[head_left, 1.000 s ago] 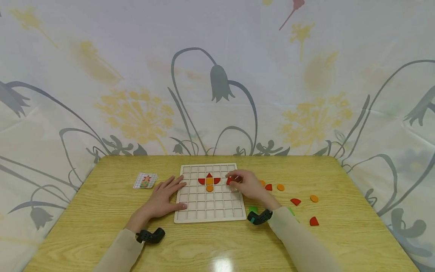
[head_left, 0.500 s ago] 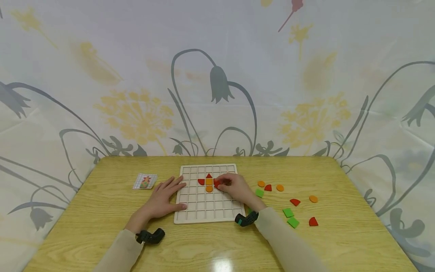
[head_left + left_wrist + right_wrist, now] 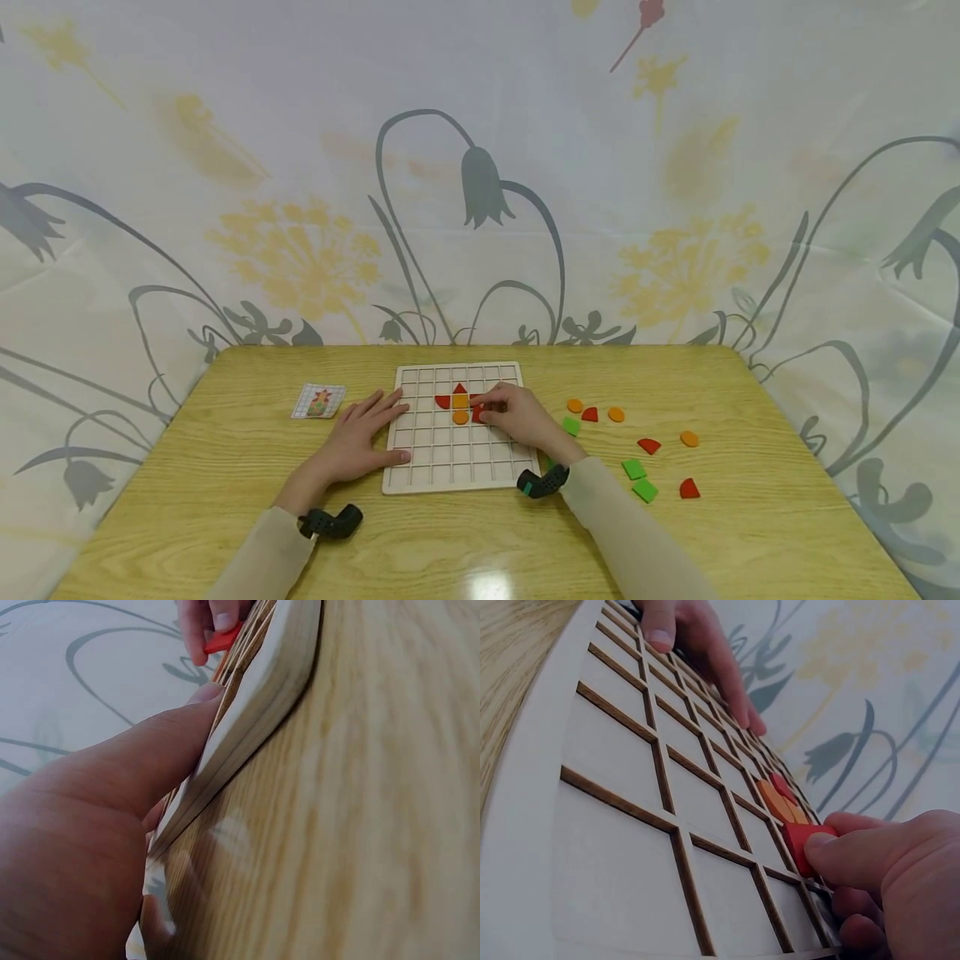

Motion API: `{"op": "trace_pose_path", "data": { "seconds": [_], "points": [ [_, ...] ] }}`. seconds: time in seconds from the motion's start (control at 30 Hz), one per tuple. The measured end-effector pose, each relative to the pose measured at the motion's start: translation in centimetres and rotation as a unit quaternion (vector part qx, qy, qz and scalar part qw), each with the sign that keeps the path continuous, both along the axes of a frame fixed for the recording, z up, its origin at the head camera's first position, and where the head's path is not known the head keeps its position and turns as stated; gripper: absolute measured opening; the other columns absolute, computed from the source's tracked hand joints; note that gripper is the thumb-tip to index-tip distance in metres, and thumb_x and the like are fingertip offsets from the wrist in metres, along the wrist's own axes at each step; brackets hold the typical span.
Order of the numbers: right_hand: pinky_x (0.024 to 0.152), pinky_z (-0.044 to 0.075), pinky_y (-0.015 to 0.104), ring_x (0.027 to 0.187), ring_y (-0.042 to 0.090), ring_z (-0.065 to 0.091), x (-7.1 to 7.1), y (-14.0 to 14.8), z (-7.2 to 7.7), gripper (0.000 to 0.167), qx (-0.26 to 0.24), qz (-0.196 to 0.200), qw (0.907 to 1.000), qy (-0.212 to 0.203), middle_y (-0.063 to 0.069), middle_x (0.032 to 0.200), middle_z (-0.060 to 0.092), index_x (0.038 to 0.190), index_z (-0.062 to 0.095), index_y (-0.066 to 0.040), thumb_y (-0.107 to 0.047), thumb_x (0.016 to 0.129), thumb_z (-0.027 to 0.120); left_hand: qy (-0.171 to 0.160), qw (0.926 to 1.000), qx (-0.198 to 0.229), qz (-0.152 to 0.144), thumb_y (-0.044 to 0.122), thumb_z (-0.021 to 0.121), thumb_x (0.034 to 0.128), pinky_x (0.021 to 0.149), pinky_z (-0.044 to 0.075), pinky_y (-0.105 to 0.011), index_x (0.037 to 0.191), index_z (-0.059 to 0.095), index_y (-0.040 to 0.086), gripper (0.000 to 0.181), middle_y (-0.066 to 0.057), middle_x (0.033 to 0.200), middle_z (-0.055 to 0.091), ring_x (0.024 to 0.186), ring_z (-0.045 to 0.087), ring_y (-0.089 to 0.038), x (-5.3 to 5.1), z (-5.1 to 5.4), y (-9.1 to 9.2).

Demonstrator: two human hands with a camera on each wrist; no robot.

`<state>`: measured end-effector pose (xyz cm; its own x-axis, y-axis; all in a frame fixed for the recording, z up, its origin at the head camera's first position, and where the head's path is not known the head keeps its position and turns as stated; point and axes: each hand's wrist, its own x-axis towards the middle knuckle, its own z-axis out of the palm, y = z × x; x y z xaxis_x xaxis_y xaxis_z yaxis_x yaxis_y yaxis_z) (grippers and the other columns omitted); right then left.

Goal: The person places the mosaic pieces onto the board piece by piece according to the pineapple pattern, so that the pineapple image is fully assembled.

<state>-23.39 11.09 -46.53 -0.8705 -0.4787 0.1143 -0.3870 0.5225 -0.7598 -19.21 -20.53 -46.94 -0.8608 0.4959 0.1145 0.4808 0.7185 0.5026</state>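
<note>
A white grid board (image 3: 442, 475) lies on the table. On it are an orange square (image 3: 460, 402), an orange circle (image 3: 460, 417) below it, a red triangle (image 3: 460, 388) above and a red piece (image 3: 443, 402) to the left. My right hand (image 3: 517, 417) pinches a red piece (image 3: 799, 844) between thumb and fingers, right of the orange circle, partly over the board cells. My left hand (image 3: 352, 446) rests with fingers spread on the board's left edge; in the left wrist view its thumb (image 3: 161, 750) lies along the rim.
A small picture card (image 3: 318, 401) lies left of the board. To the right are scattered orange circles (image 3: 616, 414), red quarter pieces (image 3: 689, 488) and green squares (image 3: 633, 469). A patterned cloth hangs behind the table (image 3: 225, 450).
The right hand has moved left across the board, carrying the red piece to beside the orange circle. In the last half second it barely shifted. The left hand has stayed in place.
</note>
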Motion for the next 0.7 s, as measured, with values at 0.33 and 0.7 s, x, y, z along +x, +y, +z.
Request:
{"op": "trace_pose_path", "data": {
  "seconds": [0.33,0.7],
  "points": [
    [0.071,0.048,0.029,0.079,0.013,0.056,0.08,0.13,0.18,0.017,-0.016,0.01,0.9997,-0.015,-0.004,0.09,0.062,0.11,0.075,-0.01,-0.007,0.095,0.068,-0.006,1.0,-0.007,-0.001,0.052,0.068,0.0902,0.112,0.01,-0.067,0.152,0.044,0.012,0.078,-0.008,0.163,0.026,0.149,0.016,-0.038,-0.14,-0.07,-0.04],
    [0.075,0.05,0.029,0.085,0.014,0.062,-0.32,0.92,0.29,0.016,-0.089,-0.029,0.9941,-0.054,0.002,0.105,0.07,0.109,0.075,-0.008,-0.009,0.098,0.063,-0.004,1.0,-0.004,-0.002,0.054,0.067,0.09,0.111,0.01,-0.068,0.153,0.044,0.013,0.078,-0.007,0.163,0.025,0.149,0.016,-0.038,-0.08,-0.14,-0.14]
  ]
}}
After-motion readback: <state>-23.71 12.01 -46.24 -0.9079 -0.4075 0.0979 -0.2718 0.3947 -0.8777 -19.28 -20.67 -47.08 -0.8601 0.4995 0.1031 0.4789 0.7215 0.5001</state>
